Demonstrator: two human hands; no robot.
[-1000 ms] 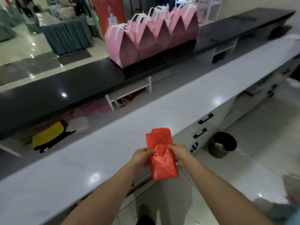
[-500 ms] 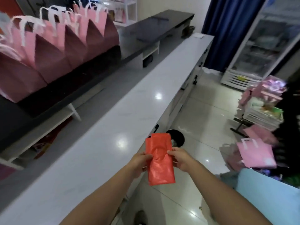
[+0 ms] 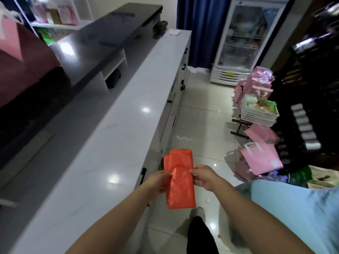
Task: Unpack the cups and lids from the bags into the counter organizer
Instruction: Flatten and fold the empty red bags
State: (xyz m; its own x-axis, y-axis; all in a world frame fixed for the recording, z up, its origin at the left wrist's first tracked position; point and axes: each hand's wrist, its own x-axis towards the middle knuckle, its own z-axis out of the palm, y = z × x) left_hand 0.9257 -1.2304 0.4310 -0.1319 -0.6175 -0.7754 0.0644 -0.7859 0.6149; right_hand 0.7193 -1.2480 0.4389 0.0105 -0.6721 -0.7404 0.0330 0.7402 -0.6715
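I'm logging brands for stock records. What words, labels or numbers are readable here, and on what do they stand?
None can be read.
Yellow sticker on the glass-door fridge: blurred.
Boxes on the white shelf: blurred.
Pink bags on the floor: no print shows.
Red plastic bag, held by left hand and right hand: plain.

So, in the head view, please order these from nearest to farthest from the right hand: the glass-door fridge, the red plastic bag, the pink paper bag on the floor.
1. The red plastic bag: in the grip of the right hand, and of the left hand too.
2. The pink paper bag: on the floor, to the right.
3. The glass-door fridge: far back, beside the blue curtain.
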